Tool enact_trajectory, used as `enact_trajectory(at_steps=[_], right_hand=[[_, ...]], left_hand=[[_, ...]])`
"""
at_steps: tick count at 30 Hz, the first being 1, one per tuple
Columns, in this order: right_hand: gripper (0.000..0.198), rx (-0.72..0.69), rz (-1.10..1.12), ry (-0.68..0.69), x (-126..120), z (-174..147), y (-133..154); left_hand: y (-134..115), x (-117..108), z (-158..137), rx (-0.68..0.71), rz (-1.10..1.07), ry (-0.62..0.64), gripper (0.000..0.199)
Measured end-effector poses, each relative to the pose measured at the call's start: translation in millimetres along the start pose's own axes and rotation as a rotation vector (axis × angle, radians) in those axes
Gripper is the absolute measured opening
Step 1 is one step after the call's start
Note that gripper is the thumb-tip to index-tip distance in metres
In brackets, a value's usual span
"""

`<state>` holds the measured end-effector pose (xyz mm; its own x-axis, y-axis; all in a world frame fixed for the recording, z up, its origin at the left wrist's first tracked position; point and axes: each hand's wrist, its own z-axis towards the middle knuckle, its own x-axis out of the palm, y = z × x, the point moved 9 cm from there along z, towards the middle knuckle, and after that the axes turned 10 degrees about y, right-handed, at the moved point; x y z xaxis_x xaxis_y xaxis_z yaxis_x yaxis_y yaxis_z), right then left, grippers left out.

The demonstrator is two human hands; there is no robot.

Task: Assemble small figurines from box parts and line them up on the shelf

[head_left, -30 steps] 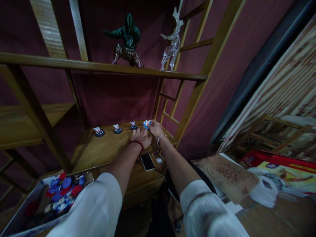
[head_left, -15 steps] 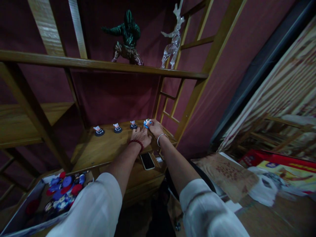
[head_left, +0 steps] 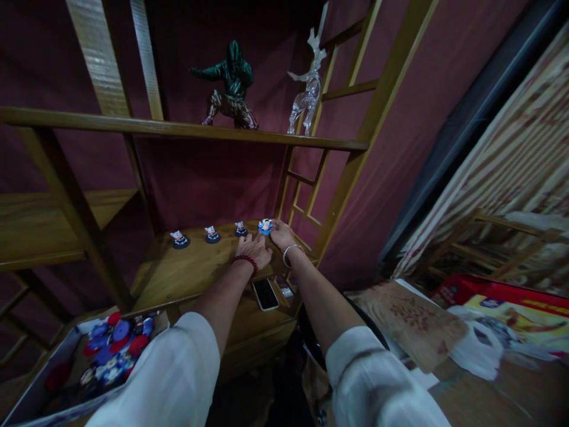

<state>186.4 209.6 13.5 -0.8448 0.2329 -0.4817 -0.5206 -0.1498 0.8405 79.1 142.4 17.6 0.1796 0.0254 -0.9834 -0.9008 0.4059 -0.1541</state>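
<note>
With the fingers of the left hand (head_left: 254, 250) loosely spread and the grip of the right hand (head_left: 283, 235) impossible to tell, the blue-based figurine (head_left: 265, 226) at the right fingertips is best steadied low and level, the nearest dark-based figurine (head_left: 240, 229) just beyond the left fingers being kept from knocks.

The only view comes from a camera worn on the person's head, looking forward and down along white sleeves (head_left: 182, 362) that rise from the bottom edge toward the bare hands (head_left: 255, 250) near the middle. It faces a brown wooden shelf unit (head_left: 178, 127), near enough for it to run out of frame at top and left. The lower light-brown wooden shelf board (head_left: 178, 267) is seen from above, the upper one nearly edge-on. The wide view also takes in a striped pale curtain (head_left: 520, 154) at right.
</note>
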Motion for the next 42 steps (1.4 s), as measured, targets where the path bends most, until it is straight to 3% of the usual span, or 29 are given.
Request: enact_trajectory(at_steps=[16,24,34,42], right_hand=[[0.041,-0.032,0.044,0.003,-1.4,-0.2,-19.8],[0.043,0.012,-0.108,0.007,-11.2,-33.5,-9.3],[0.037,0.018,-0.220,0.044,-16.3,-82.6,23.9],[0.039,-0.022,-0.180,0.095,-8.2,-111.8,35.5]], left_hand=[[-5.1,-6.0,-8.4,0.037,0.013,-0.102,0.041],[-11.4,-5.3,-26.9,0.068,-0.017,-0.079,0.039],[-20.3,-6.4,-59.1,0.111,-0.050,-0.085,0.039],[-28.3,-8.4,-96.6,0.090,-0.071,-0.132,0.042]])
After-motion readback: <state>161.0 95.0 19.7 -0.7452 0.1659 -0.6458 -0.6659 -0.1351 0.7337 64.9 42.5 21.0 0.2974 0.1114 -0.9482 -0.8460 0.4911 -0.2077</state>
